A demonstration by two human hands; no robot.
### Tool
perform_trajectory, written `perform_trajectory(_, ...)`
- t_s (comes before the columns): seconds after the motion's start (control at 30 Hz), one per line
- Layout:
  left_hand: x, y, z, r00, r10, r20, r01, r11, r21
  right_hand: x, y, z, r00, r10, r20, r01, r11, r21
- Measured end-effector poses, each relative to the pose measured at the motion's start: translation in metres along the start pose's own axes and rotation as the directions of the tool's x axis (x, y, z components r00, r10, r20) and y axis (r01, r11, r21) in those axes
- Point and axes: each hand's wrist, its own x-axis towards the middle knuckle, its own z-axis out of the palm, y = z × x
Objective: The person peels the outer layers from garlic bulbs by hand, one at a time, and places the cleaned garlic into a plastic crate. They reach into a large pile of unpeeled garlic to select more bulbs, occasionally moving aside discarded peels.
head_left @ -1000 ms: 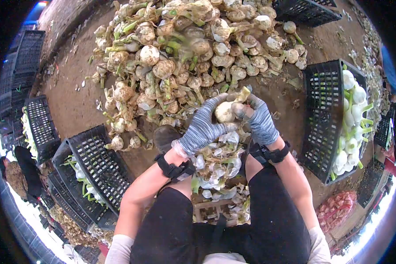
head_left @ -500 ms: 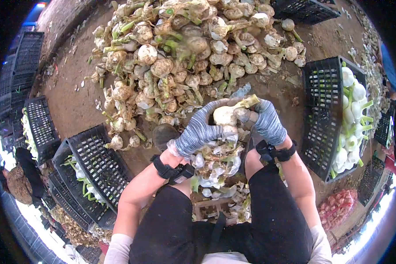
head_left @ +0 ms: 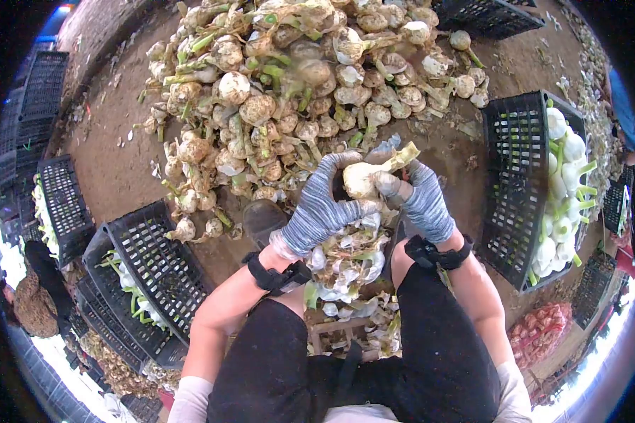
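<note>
Both my hands wear grey knitted gloves and hold one garlic bulb (head_left: 360, 180) between them, above my knees. My left hand (head_left: 319, 204) wraps round the bulb's left side and underside. My right hand (head_left: 422, 197) grips it where the bulb meets its cut stem, thumb pressed on the skin; the stem points up and right. Below the hands lies a heap of peeled garlic skins (head_left: 349, 261) between my legs. In front spreads a large pile of unpeeled, soil-stained garlic bulbs (head_left: 261, 109) with stems.
A black crate (head_left: 516, 183) of clean white garlic stands at the right, with a red mesh sack (head_left: 540, 331) below it. More black crates (head_left: 159, 264) are at the left, some holding garlic. Another person (head_left: 39, 299) is at the far left edge.
My right hand has shifted slightly, its thumb now lying over the bulb near the stem. The bulb's stem has tilted a little more upward. Both hands keep their hold.
</note>
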Motion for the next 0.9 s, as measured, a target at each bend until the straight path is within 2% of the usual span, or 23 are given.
perform_trajectory(0.03, 0.000, 0.001, 0.000, 1.000, -0.011, -0.024, 0.011, 1.000, 0.009, 0.000, -0.005, -0.001, 0.997, 0.074, -0.015, -0.075, 0.994, -0.079)
perform_trajectory(0.07, -0.001, 0.003, 0.000, 1.000, -0.012, -0.024, 0.013, 1.000, 0.010, 0.000, -0.004, -0.002, 0.997, 0.075, -0.015, -0.076, 0.994, -0.078)
perform_trajectory(0.13, -0.001, 0.010, -0.002, 0.995, -0.096, -0.009, 0.096, 0.995, 0.013, 0.001, -0.002, -0.006, 0.998, 0.041, 0.042, -0.036, 0.993, -0.111)
perform_trajectory(0.23, -0.002, 0.017, 0.000, 0.992, -0.121, 0.041, 0.123, 0.991, -0.060, -0.002, -0.007, -0.009, 0.997, 0.004, 0.083, 0.011, 0.985, -0.172)
perform_trajectory(0.27, -0.001, 0.017, -0.003, 0.992, -0.121, 0.040, 0.123, 0.991, -0.061, -0.003, -0.006, -0.011, 0.996, 0.004, 0.084, 0.010, 0.985, -0.173)
perform_trajectory(0.33, 0.002, 0.018, -0.008, 0.967, -0.234, 0.101, 0.239, 0.970, -0.041, -0.005, -0.005, -0.014, 0.993, -0.055, 0.106, 0.079, 0.967, -0.240)
perform_trajectory(0.4, 0.000, 0.021, -0.005, 0.965, -0.243, 0.095, 0.250, 0.966, -0.072, -0.008, -0.007, -0.012, 0.993, -0.062, 0.101, 0.088, 0.959, -0.270)
perform_trajectory(0.47, 0.001, 0.025, -0.003, 0.853, -0.489, 0.181, 0.522, 0.795, -0.309, -0.009, -0.003, -0.017, 0.991, -0.053, 0.125, 0.091, 0.944, -0.318)
perform_trajectory(0.5, 0.003, 0.025, -0.003, 0.789, -0.573, 0.222, 0.613, 0.711, -0.345, -0.009, -0.002, -0.018, 0.985, -0.101, 0.141, 0.142, 0.937, -0.319)
perform_trajectory(0.53, 0.006, 0.023, -0.007, 0.789, -0.573, 0.221, 0.613, 0.711, -0.345, -0.010, -0.003, -0.017, 0.985, -0.101, 0.142, 0.142, 0.937, -0.319)
perform_trajectory(0.6, 0.013, 0.018, -0.016, 0.605, -0.669, 0.432, 0.790, 0.437, -0.430, -0.012, -0.005, -0.012, 0.988, -0.112, 0.109, 0.146, 0.909, -0.391)
perform_trajectory(0.63, 0.013, 0.016, -0.015, 0.606, -0.668, 0.432, 0.790, 0.437, -0.430, -0.011, -0.002, -0.011, 0.988, -0.112, 0.109, 0.146, 0.908, -0.392)
perform_trajectory(0.7, 0.015, 0.014, -0.011, 0.649, -0.647, 0.400, 0.751, 0.462, -0.471, -0.007, 0.008, -0.010, 0.998, 0.061, 0.011, -0.057, 0.970, -0.236)
perform_trajectory(0.73, 0.015, 0.013, -0.006, 0.648, -0.647, 0.401, 0.752, 0.462, -0.470, -0.005, 0.010, -0.008, 0.998, 0.061, 0.010, -0.056, 0.970, -0.236)
perform_trajectory(0.8, 0.012, 0.011, 0.003, 0.798, -0.602, -0.039, 0.537, 0.739, -0.408, -0.002, 0.013, -0.003, 0.999, 0.009, -0.051, -0.014, 0.996, -0.092)
perform_trajectory(0.83, 0.012, 0.010, -0.007, 0.815, -0.577, 0.054, 0.559, 0.759, -0.335, 0.000, 0.016, -0.004, 0.999, -0.020, -0.037, 0.013, 0.985, -0.170)
perform_trajectory(0.87, 0.014, 0.005, -0.007, 0.815, -0.576, 0.054, 0.559, 0.759, -0.335, 0.001, 0.019, -0.004, 0.999, -0.020, -0.037, 0.013, 0.985, -0.170)
perform_trajectory(0.9, 0.017, -0.001, -0.005, 0.873, -0.487, -0.032, 0.459, 0.841, -0.285, 0.002, 0.022, -0.003, 0.997, 0.026, -0.070, -0.034, 0.992, -0.118)
